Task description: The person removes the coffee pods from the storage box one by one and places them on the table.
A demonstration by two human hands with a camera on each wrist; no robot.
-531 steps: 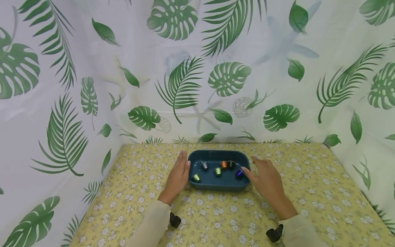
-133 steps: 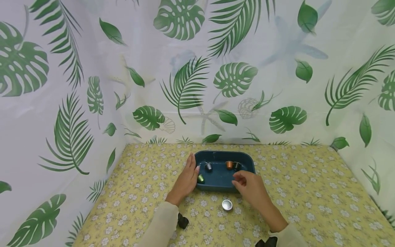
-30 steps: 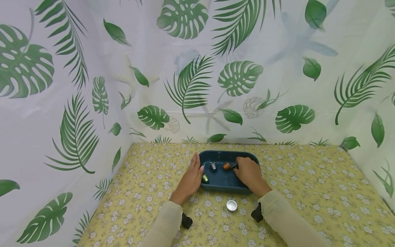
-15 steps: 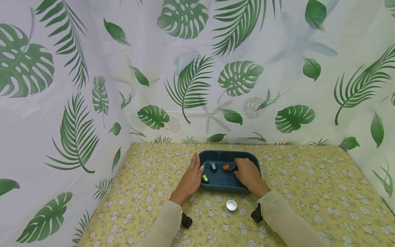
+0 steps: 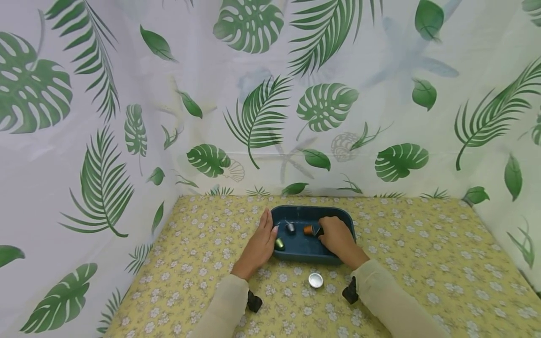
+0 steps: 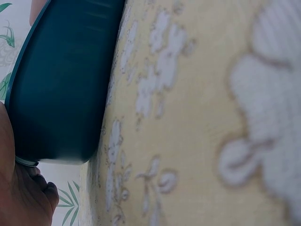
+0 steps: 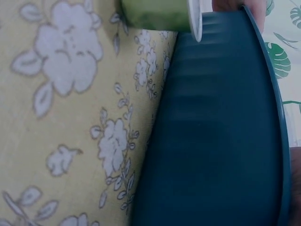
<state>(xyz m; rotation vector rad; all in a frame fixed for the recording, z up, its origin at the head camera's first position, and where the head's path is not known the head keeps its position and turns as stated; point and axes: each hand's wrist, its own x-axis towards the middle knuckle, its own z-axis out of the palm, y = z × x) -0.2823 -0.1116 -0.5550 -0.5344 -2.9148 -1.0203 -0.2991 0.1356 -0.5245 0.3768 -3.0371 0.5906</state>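
A dark blue tray [image 5: 296, 257] stands on the flowered cloth. My left hand [image 5: 258, 246] holds its left side, thumb at the rim and fingers along the outer wall. Inside the tray, my right hand [image 5: 338, 237] pinches a black coffee capsule [image 5: 320, 231], mostly hidden by the fingers. An orange capsule [image 5: 309, 230] lies touching it. A grey capsule [image 5: 290, 227] lies farther left, and a green capsule [image 5: 279, 244] is near my left thumb. In front of the tray, another green capsule [image 7: 155, 14] has its silver lid [image 5: 315, 280] facing up.
The yellow flowered cloth [image 5: 211, 291] covers the table. A leaf-print sheet [image 5: 262, 180] hangs behind it and along both sides. Each wrist wears a black camera [image 5: 255, 301].
Since the earliest frame, one green capsule has moved from tray to cloth, and the blue capsule has dropped from sight. My right hand has reached deeper into the tray, lately shifting slightly left.
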